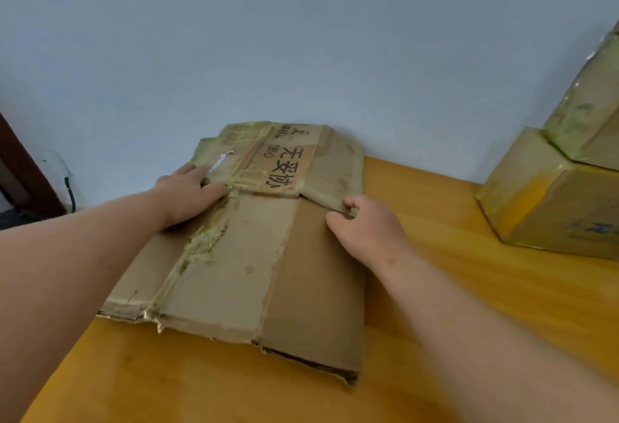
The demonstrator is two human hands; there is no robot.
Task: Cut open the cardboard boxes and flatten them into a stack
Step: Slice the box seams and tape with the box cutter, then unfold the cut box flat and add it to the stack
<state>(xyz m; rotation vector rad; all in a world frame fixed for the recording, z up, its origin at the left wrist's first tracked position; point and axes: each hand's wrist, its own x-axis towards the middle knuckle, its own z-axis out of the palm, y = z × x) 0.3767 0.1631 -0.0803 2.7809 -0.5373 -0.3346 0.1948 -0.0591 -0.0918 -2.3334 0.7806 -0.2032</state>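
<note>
Left hand point(189, 189) lying flat, fingers straight, pressing down on the squashed cardboard box point(241, 255) on the wooden worktop point(435, 271). Right hand point(365, 224) curled round a flap edge point(335, 199). Flattening step, likely. Next: push flaps down. Further right, two unopened boxes point(552, 194) stacked up.

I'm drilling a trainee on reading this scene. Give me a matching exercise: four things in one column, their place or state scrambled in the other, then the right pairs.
Things:
1. left hand
2. right hand
3. flattened box
4. uncut boxes

Place or state:
A. stacked at the table's right, by the wall
B. fingers curled round a flap's edge
C. lying flat on the wooden table
D. pressing flat on the taped cardboard

Pairs: 1-D, 2-B, 3-C, 4-A
</note>
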